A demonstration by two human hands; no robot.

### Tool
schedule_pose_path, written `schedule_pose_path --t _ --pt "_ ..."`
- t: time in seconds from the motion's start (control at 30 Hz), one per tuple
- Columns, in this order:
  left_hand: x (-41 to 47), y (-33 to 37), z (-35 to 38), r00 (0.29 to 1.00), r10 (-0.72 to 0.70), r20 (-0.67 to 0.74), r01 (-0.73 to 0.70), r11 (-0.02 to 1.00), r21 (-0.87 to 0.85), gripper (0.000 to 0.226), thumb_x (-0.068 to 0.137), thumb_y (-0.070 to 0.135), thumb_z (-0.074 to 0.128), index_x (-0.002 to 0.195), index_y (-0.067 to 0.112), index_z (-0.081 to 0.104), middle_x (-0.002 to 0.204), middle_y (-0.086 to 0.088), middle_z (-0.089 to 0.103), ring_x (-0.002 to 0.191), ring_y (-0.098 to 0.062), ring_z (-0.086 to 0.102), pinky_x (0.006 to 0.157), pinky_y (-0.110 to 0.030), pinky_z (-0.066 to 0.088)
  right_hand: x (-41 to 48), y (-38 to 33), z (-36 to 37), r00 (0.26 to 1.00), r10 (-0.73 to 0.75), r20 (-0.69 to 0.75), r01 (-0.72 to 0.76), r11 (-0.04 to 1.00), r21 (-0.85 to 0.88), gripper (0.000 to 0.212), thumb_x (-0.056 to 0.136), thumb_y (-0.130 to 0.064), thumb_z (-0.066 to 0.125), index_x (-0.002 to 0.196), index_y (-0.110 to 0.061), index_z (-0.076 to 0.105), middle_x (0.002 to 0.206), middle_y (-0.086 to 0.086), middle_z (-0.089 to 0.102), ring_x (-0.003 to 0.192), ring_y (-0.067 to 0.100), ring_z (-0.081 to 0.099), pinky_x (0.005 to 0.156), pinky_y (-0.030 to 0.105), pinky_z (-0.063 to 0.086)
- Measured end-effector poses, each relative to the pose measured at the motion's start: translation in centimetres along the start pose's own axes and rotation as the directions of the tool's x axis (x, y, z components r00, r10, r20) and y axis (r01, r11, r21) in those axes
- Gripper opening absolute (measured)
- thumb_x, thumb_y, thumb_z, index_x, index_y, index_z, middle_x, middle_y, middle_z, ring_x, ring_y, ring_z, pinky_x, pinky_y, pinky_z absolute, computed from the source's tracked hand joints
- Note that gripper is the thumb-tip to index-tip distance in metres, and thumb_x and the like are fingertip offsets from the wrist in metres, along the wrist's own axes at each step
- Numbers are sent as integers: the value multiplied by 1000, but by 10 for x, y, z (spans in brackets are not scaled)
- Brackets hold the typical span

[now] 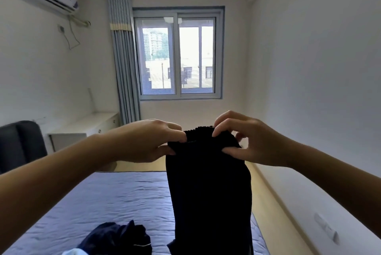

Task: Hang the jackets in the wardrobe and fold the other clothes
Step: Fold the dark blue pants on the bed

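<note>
Crumpled navy clothes (117, 238) lie at lower centre on the blue bed (99, 193). At mid-frame my left hand (144, 141) and right hand (253, 144) each pinch the black garment (210, 193) by its ribbed top edge.

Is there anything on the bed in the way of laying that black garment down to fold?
Mostly no: the left hand and right hand hold the black garment over bare bed; only a dark clothes pile lies near its lower left.
</note>
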State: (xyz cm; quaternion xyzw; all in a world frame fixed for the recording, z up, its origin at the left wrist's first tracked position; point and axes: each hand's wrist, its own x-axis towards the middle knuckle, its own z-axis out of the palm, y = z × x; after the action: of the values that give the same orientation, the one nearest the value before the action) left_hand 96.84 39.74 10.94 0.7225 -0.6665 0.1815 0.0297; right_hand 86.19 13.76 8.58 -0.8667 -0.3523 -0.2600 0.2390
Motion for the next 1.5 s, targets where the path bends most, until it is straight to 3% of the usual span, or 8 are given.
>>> schedule_pose_path --t 0.27,0.5,0.63,0.8,0.9,1.07,1.2,1.5 --pt "7 -3 -12 999 43 30 -45 995 92 18 94 32 47 111 36 45 92 22 44 76 3 46 68 -13 45 -4 1 -8 991 -47 124 48 999 -5 29 86 -30 64 114 -28 55 103 -4 56 89 18 60 65 19 55" --pt "10 -3 -21 998 -3 60 -9 982 191 21 91 34 45 112 30 48 94 13 55 74 0 46 66 -22 47 -1 8 -2 989 -63 137 78 991 -111 28 83 -16 67 109 -18 60 97 -6 57 84 10 58 68 4 43" --pt "9 -1 -25 994 -44 102 14 959 284 29 91 38 38 112 27 54 93 14 56 68 0 42 67 -23 46 5 11 2 979 21 205 7 990 -138 20 81 -15 67 101 -14 63 92 -8 54 82 14 56 66 13 48" --pt "5 -6 -29 990 -92 108 53 947 317 27 91 39 40 108 29 57 95 16 60 70 1 43 71 -24 46 15 13 17 870 101 482 -29 988 -154 6 86 -32 63 88 -27 66 94 -12 55 87 14 58 73 30 52" --pt "-17 -20 -35 980 -156 122 118 956 268 30 94 55 33 107 38 54 91 24 54 71 8 49 75 -28 51 20 25 -7 892 171 418 -123 983 -139 9 87 -36 61 78 -38 60 84 -18 55 78 11 59 70 29 50" --pt "-18 -22 -31 981 -159 116 117 945 304 34 86 63 41 98 36 57 82 18 50 72 3 49 88 -28 42 37 25 -8 933 70 352 5 978 -210 44 84 -50 48 87 -11 68 80 -2 56 74 21 57 66 39 49" --pt "-17 -25 -22 961 -195 198 124 938 324 27 86 58 55 102 37 60 83 20 45 78 3 45 93 -35 38 44 22 -9 941 36 337 42 974 -222 54 84 -55 46 90 -6 67 85 -1 58 78 21 58 70 27 50" --pt "2 14 -36 997 -44 -64 46 999 27 25 76 62 56 78 37 57 108 24 49 84 -1 50 73 -15 40 48 4 -32 956 31 292 21 985 -173 33 86 -36 53 94 -11 71 87 -2 59 81 19 59 70 30 53"
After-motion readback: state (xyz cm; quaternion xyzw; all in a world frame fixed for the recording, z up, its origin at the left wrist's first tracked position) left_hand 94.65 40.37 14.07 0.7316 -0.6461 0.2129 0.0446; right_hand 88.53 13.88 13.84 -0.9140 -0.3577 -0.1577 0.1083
